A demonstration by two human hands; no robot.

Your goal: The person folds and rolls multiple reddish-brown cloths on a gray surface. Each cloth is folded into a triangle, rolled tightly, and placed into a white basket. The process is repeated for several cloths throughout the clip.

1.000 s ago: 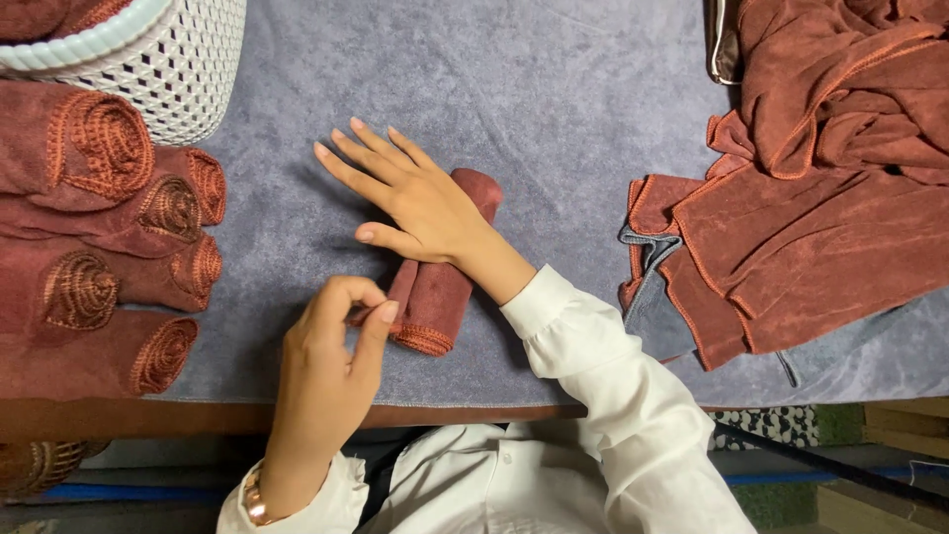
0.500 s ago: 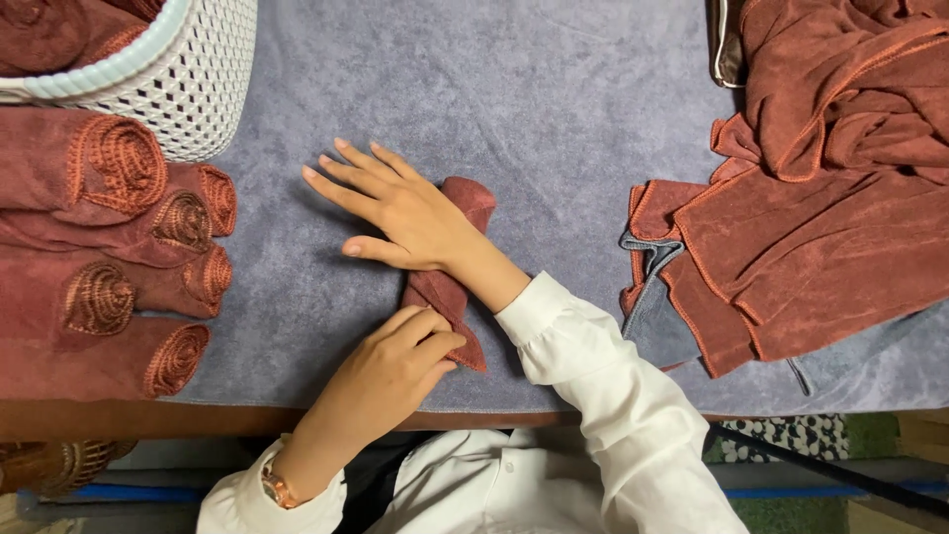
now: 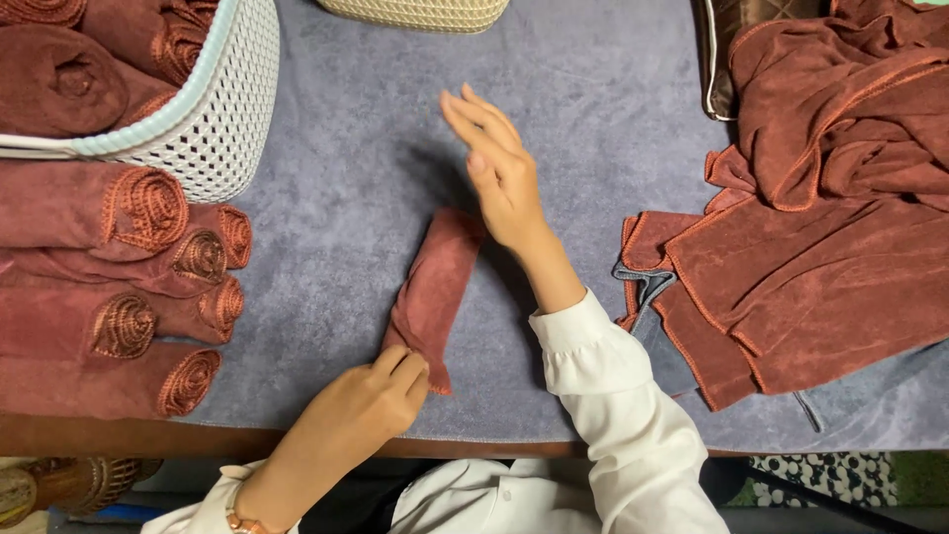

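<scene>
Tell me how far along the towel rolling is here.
Done: rolled towels lie stacked at left, more fill the white basket. In hand: the left hand pinches the near end of a rolled towel; the right hand hovers open above. Left: a heap of unrolled towels at right.

No package, label, sign or screen shows anywhere in this view.
</scene>
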